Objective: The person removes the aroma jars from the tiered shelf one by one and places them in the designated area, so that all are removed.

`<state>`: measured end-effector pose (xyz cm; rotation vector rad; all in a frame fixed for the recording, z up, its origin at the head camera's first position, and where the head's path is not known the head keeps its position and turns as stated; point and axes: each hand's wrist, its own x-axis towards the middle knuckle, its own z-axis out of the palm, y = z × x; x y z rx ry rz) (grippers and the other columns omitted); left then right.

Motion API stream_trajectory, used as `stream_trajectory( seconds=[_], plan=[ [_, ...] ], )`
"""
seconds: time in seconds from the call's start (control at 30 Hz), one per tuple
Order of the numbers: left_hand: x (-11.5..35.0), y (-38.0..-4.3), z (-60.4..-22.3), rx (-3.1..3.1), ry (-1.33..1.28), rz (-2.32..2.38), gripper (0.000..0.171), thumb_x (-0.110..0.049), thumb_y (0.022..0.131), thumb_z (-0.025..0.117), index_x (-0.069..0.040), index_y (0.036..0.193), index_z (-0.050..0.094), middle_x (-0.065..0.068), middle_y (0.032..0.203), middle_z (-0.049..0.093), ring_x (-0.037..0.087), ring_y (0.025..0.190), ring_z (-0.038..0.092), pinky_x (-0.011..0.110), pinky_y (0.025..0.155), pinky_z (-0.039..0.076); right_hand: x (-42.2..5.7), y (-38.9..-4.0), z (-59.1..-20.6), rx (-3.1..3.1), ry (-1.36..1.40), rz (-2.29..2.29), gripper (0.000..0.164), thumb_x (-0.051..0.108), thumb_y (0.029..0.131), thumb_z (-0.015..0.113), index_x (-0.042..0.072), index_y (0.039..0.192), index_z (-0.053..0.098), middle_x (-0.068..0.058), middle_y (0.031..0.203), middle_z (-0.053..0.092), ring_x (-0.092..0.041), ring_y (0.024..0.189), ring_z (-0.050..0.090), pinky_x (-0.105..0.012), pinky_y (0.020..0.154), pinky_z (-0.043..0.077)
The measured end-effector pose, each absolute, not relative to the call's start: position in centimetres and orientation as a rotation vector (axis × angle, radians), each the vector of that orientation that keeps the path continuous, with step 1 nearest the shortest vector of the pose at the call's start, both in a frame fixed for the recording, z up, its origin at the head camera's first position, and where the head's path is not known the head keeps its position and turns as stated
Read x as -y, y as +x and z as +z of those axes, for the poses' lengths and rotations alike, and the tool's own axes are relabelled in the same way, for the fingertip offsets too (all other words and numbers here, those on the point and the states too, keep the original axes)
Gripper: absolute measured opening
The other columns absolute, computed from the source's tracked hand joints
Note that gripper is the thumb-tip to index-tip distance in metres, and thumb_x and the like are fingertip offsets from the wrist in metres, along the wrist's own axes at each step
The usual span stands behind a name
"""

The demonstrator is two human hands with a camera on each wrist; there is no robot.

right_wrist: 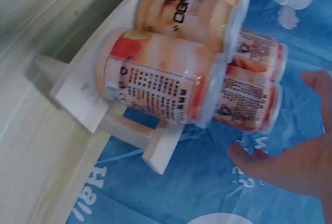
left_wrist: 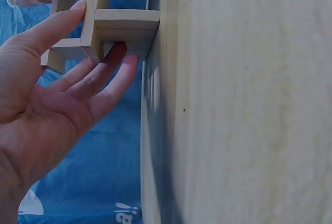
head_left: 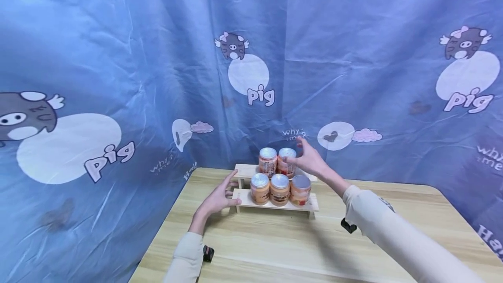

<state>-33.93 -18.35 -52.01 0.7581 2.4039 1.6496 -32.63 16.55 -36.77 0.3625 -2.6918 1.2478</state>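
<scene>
A two-step wooden rack (head_left: 244,196) holds canned-fruit jars with silvery lids. Three stand on the lower step: a left jar (head_left: 260,190), a middle jar (head_left: 279,191) and a right jar (head_left: 300,191). Two more, a left jar (head_left: 268,163) and a right jar (head_left: 285,169), stand on the upper step. My left hand (left_wrist: 57,84) grips the rack's left end, thumb against the lower board and fingers behind it at the leg. My right hand (head_left: 310,160) is beside the upper right jar with thumb and fingers spread; the right wrist view shows a gap between them.
The rack stands near the back edge of a light wooden table (head_left: 251,248). A blue curtain (head_left: 338,77) with pig prints hangs right behind the table and along its left side. Table surface extends in front of the rack and to its right.
</scene>
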Motion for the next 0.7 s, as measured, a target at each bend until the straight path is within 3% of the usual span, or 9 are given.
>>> stream_trajectory(
  seconds=[0.17,0.4,0.7],
  plan=[
    [17.5,-33.8,-51.3,-2.372,0.785,1.673,0.112,0.002,0.082,0.081,-0.027,0.165,0.012,0.031,0.147,0.043,0.04,0.113,0.061,0.04,0.092,0.055,-17.0,-33.4,-37.4,2.76,0.408,1.266,0.099,0.036,0.087,0.081,-0.004,0.157,0.023,-0.034,0.145,0.044,-0.047,0.126,0.05,-0.056,0.104,0.043],
    [17.9,-32.9,-51.8,-2.389,0.774,1.685,0.111,-0.001,0.082,0.081,-0.026,0.165,0.011,0.032,0.147,0.042,0.038,0.112,0.061,0.04,0.092,0.054,-16.8,-33.9,-39.2,2.672,0.39,1.242,0.078,0.03,0.085,0.083,-0.006,0.145,0.048,-0.029,0.126,0.063,-0.042,0.113,0.061,-0.052,0.094,0.051],
    [17.9,-31.9,-52.0,-2.352,0.734,1.704,0.112,-0.001,0.084,0.08,-0.029,0.165,0.008,0.034,0.15,0.035,0.045,0.119,0.056,0.042,0.092,0.054,-17.0,-33.7,-39.9,2.626,0.344,1.211,0.072,0.031,0.081,0.086,-0.005,0.137,0.058,-0.022,0.116,0.07,-0.035,0.104,0.066,-0.047,0.089,0.053]
  ],
)
